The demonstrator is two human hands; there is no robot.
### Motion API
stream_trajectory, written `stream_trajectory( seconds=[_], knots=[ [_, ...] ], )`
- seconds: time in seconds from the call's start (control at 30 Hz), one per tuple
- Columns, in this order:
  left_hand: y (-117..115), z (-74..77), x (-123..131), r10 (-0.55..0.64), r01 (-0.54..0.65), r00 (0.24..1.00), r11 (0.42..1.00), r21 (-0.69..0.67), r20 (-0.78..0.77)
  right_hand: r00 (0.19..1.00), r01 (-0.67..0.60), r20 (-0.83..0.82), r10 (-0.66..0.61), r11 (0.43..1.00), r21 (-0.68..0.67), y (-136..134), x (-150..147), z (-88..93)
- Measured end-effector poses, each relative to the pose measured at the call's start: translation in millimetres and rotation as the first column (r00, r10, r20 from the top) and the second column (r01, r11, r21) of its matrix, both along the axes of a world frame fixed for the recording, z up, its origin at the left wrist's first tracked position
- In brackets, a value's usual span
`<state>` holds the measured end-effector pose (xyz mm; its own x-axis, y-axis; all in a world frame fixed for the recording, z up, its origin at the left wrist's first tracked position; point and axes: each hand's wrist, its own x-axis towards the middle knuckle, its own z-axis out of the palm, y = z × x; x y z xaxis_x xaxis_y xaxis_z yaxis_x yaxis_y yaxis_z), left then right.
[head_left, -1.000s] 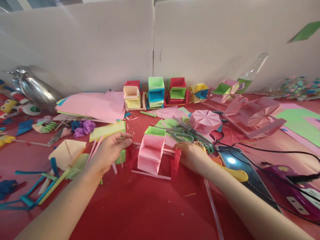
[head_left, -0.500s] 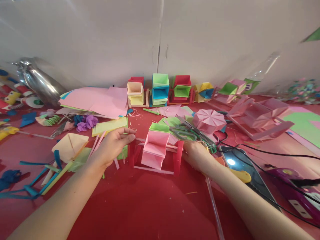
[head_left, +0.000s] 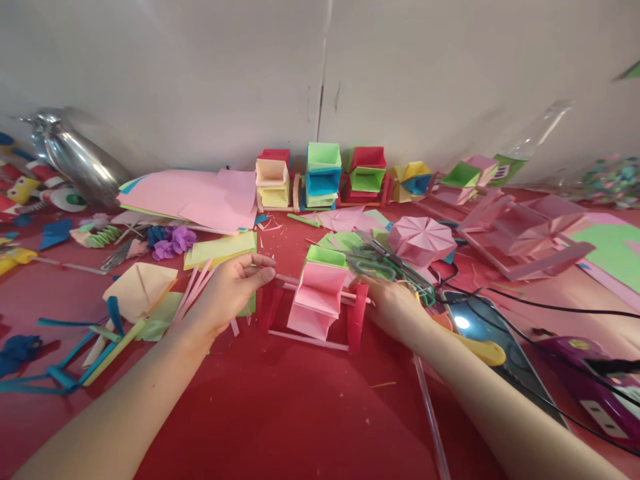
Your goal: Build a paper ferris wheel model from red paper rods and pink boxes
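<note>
A paper wheel of pink folded boxes (head_left: 317,300) with a green box on top sits on a thin pink axle (head_left: 287,280). The axle rests on a red paper frame (head_left: 357,320) standing on the red table. My left hand (head_left: 225,293) pinches the left end of the axle with thumb and fingers. My right hand (head_left: 395,303) is closed at the right end of the axle, beside the frame's right post. Both forearms reach in from the bottom of the view.
Scissors (head_left: 370,263) and a pink folded disc (head_left: 420,240) lie just behind the wheel. A lit phone (head_left: 480,327), cables and a purple device (head_left: 590,373) are at the right. Pink sheets (head_left: 195,200), a row of coloured paper boxes (head_left: 320,177) and scraps crowd the back and left.
Both hands stay at the axle ends. The pink wheel has tilted a little on its axle, and the view has shifted slightly.
</note>
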<state>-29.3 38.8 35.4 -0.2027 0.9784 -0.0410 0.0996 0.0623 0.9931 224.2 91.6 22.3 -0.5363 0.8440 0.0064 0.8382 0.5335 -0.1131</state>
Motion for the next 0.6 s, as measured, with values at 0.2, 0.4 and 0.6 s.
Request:
stream_trajectory(
  seconds=[0.2, 0.4, 0.6],
  knots=[
    [-1.8, -1.9, 1.1, -0.013, 0.013, 1.0, 1.0, 0.005, -0.018, 0.998, -0.067, -0.006, 0.067, 0.998, -0.017, -5.4, 1.5, 2.6],
    [0.0, -4.3, -0.6, -0.021, 0.021, 0.999, 1.0, 0.018, -0.036, 0.995, -0.097, -0.023, 0.096, 0.995, -0.017, -0.8, 2.5, -0.2],
    [0.6, -5.8, -2.6, -0.021, 0.022, 0.999, 1.0, 0.015, -0.045, 0.993, -0.103, -0.058, 0.101, 0.994, -0.027, 2.3, 0.4, -2.7]
  ],
)
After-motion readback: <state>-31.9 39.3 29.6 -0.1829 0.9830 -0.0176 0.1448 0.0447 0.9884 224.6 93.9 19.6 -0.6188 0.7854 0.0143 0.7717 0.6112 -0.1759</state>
